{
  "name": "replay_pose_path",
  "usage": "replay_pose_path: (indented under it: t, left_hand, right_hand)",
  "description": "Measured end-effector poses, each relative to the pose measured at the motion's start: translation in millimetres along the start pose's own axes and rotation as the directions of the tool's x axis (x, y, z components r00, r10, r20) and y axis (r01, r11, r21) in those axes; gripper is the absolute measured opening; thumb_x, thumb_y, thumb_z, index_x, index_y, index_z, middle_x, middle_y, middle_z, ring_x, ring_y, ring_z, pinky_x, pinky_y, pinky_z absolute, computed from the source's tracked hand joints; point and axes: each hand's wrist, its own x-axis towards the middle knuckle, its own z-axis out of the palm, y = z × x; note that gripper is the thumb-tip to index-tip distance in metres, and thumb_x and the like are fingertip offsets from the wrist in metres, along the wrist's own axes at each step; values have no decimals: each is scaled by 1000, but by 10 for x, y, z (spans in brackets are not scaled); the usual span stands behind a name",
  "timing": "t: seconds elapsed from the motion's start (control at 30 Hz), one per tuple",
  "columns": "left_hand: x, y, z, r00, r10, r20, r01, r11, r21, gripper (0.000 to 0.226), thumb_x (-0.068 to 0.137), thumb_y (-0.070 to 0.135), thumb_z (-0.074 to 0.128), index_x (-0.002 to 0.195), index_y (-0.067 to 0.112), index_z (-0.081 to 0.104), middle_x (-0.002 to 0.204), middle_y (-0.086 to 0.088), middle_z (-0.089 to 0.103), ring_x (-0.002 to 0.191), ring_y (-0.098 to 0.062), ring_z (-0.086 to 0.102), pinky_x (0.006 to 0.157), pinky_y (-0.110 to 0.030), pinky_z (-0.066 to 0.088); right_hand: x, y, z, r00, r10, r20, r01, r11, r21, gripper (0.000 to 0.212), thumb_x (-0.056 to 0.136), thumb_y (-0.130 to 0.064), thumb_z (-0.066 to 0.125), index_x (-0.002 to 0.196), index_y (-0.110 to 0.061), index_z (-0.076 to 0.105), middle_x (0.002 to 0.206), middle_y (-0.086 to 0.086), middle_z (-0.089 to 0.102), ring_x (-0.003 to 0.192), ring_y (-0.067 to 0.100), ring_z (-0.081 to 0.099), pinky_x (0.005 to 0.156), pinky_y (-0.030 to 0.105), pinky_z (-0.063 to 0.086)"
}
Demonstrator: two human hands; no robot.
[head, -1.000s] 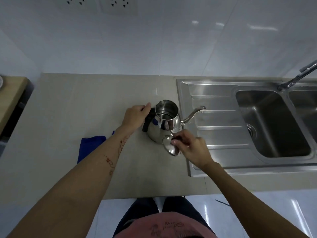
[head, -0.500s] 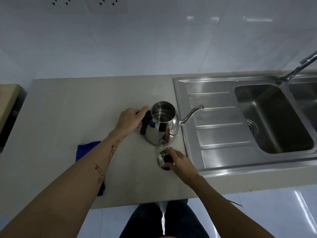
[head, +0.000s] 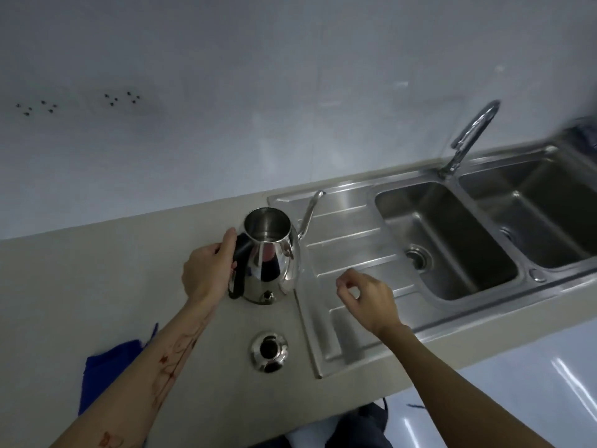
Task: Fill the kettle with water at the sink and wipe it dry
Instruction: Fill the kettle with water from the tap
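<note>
Left hand point(head: 206, 273) on open kettle point(head: 269, 257) handle, lid point(head: 269, 351) on counter point(head: 97, 286).

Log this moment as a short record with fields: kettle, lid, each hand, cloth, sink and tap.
kettle: steel kettle upright on the counter, open top, spout toward the sink
lid: lid off, lying on the counter in front of the kettle
left hand: left hand, grip closed on the kettle's black handle
right hand: right hand empty, over the draining board
cloth: blue cloth on the counter, partly under the left forearm
sink: double sink
tap: tap, no water seen running
</note>
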Motion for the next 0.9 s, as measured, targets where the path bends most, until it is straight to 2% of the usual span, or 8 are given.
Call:
replay_pose_path:
  t: [0.13,0.23,0.33,0.4,0.5,0.63,0.77,0.9]
  left_hand:
    - [-177,535,582,997,71,-19,-70,997,28,63,96,57,43,64,6,63,57,-2,60,52,-17,53,51,-27,36]
    - [-294,896,1158,995,98,-20,-98,995,3,62,96,58,43,63,9,63,58,0,60,54,-17,54,52,-27,36]
    - [-366,1267,1758,995,101,-14,-101,995,-4,61,96,58,43,67,10,66,62,-1,63,55,-15,55,51,-26,35]
    - [-382,1481,2150,995,101,1,-101,995,-15,62,94,60,42,70,10,70,65,-2,68,58,-19,61,54,-27,41]
    - [-405,1751,2669,996,83,15,-83,996,18,61,93,63,41,63,16,66,60,2,65,58,-21,62,56,-28,43]
    - [-431,2002,3185,998,61,5,-61,990,125,64,94,64,37,56,17,58,54,5,59,59,-21,60,60,-30,44]
    - [-374,2125,3554,1000,10,-5,-9,985,170,64,92,66,36,61,17,65,64,2,67,66,-23,64,62,-30,43]
    - [-255,2259,3815,999,-36,-5,36,974,222,64,91,65,36,68,17,71,73,1,71,71,-23,65,60,-29,41]
  right_hand:
    - [292,435,-562,990,88,-114,-82,995,61,30,83,-46,45,78,-22,63,73,-10,71,65,10,65,57,29,49]
    - [570,856,-1003,979,110,-174,-100,993,67,17,89,-29,60,77,-18,64,69,-5,70,62,13,62,53,24,39]
    - [863,1289,-1424,975,121,-187,-110,991,70,16,90,-28,60,77,-18,60,66,-5,65,62,15,58,58,28,39]
    - [1045,1574,-1662,974,117,-195,-104,992,76,17,91,-30,58,78,-20,58,62,-8,60,60,14,55,59,29,40]
    - [1260,1958,-1962,974,101,-204,-84,992,90,20,92,-34,54,81,-19,60,64,-3,62,60,19,58,59,31,46]
    - [1472,2377,-2186,978,95,-183,-84,994,68,15,92,-30,57,85,-18,63,70,3,67,62,19,54,60,26,34]
    - [1711,2769,-2243,987,83,-135,-75,995,66,16,92,-38,53,87,-25,59,73,0,64,65,22,60,61,27,42]
    - [2065,3030,-2305,995,87,-58,-87,996,1,15,92,-28,54,103,-20,61,87,7,71,81,32,67,69,40,54]
